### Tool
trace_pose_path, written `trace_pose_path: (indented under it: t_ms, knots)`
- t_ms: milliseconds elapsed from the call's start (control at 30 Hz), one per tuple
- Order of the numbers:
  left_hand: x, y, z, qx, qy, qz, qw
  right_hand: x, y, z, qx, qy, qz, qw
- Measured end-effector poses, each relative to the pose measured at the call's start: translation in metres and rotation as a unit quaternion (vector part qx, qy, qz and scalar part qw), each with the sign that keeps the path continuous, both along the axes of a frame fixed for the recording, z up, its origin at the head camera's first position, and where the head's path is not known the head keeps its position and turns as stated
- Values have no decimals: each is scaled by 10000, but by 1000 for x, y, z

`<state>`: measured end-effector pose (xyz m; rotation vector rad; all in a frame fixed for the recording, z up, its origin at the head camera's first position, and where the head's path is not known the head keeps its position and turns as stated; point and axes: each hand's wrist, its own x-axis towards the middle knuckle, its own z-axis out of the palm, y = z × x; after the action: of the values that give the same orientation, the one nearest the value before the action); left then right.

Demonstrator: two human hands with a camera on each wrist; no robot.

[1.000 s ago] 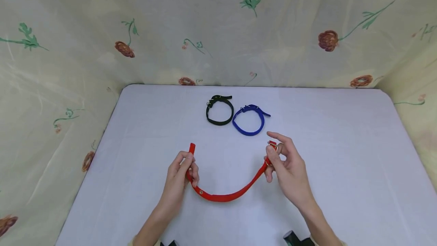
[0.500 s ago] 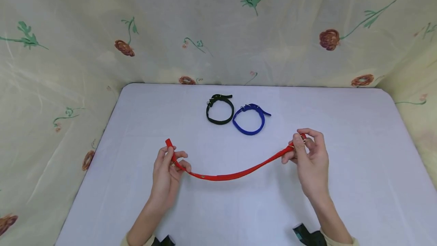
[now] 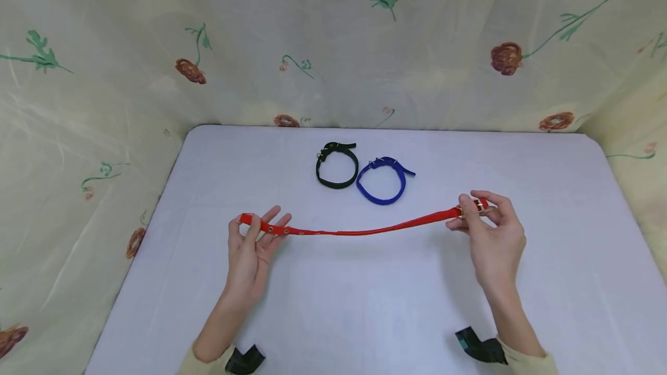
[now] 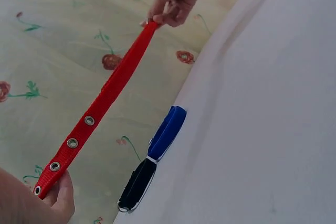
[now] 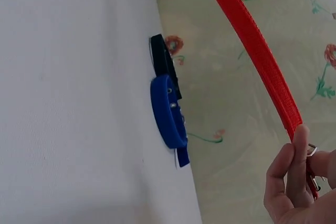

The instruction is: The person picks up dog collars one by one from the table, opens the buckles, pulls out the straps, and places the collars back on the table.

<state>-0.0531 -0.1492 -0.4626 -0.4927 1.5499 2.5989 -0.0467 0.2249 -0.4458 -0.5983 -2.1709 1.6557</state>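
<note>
A red collar with metal eyelets is stretched nearly straight between the two hands, above the white table. At its holed end, my left hand pinches the strap between thumb and index finger, the other fingers spread behind it. My right hand pinches the buckle end, where a gold-coloured buckle shows by the fingertips. The left wrist view shows a row of eyelets along the red strap. In the right wrist view the fingers press on the strap just beside its metal ring.
Behind the red collar, a black collar and a blue collar lie buckled into loops side by side on the white table. A flowered cloth hangs around the back and sides. Black wrist mounts sit at both sleeves.
Both hands have moved apart and away from the body, pulling the red collar from a deep curve to almost straight. The black and blue collars have stayed put.
</note>
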Motion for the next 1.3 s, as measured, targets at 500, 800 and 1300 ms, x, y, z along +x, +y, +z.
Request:
trace_pose_path:
  t_ms: [500, 800, 1300]
  knots:
    - [-29, -19, -9, -2195, 194, -468, 9743, -16, 37, -18, 3005, -17, 59, 9537]
    - [-45, -26, -16, -3234, 294, -1060, 9398, -22, 50, -28, 2808, -718, 635, 9550]
    - [-60, -34, -27, -5085, 413, -921, 8551, -25, 53, -46, 3050, -1532, 998, 9346]
